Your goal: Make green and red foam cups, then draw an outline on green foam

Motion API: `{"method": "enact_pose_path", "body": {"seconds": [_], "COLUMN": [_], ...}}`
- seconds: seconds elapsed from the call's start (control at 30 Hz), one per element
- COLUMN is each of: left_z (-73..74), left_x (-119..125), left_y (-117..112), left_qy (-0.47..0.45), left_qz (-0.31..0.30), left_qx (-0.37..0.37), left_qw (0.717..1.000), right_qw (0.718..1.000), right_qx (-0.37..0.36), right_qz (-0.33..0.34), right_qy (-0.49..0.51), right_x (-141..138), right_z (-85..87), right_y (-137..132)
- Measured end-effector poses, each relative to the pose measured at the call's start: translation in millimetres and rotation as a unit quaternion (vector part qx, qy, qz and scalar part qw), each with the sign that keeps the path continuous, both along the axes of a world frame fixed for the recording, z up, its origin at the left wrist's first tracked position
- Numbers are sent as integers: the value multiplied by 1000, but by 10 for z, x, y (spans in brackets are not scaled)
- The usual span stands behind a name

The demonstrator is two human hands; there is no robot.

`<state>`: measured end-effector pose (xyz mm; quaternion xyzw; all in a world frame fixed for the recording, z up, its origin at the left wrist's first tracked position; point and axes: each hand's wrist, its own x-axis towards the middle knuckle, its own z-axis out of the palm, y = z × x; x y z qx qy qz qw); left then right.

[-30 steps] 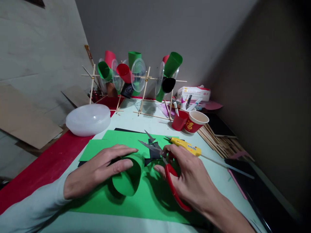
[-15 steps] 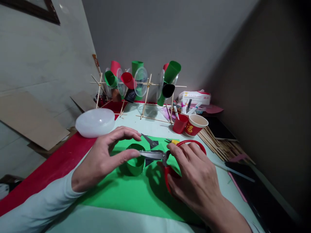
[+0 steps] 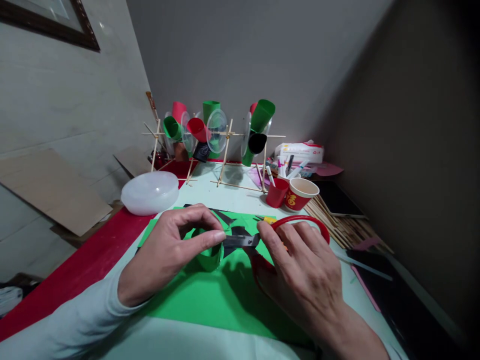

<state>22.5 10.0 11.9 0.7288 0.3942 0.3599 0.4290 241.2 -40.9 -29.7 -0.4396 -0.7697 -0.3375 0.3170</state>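
My left hand point(image 3: 172, 250) pinches a rolled green paper tube point(image 3: 209, 257) between thumb and fingers, holding it above a green paper sheet point(image 3: 210, 300). In my right hand point(image 3: 300, 275) are red-handled scissors point(image 3: 296, 222), fingers through the loops. Their dark blades point(image 3: 240, 241) point left and meet the rim of the tube. Black paper scraps point(image 3: 234, 231) lie just behind the blades.
A white plastic bowl point(image 3: 150, 192) sits at the left on a red strip point(image 3: 86, 265). At the back stand stick frames with paper cups and clear lids point(image 3: 213, 132). Red cups with pens point(image 3: 292, 190), a yellow glue gun point(image 3: 268, 219), wooden sticks point(image 3: 337, 220) and a tissue pack point(image 3: 300, 150) lie right.
My right hand lifted the scissors off the table and brought the blades to the tube. My left hand raised the tube and tightened from a loose hold to a pinch.
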Motion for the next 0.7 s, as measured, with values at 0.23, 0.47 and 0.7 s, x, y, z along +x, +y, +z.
{"method": "enact_pose_path", "body": {"seconds": [0.23,0.47,0.7], "left_z": [13,4,159], "left_x": [25,72,-228], "left_y": [-33,-109,105], "left_qy": [-22,-36,-207], "left_qz": [49,88,241], "left_qx": [-6,39,1], "left_qw": [999,995,948], "right_qw": [1000,1000,1000], "right_qx": [-2,5,10], "right_qz": [-10,-4,-10], "right_qy": [2,0,27], "right_x": [-18,-21,-21], "right_z": [-25,-1,20], "right_y": [6,-18,-23]}}
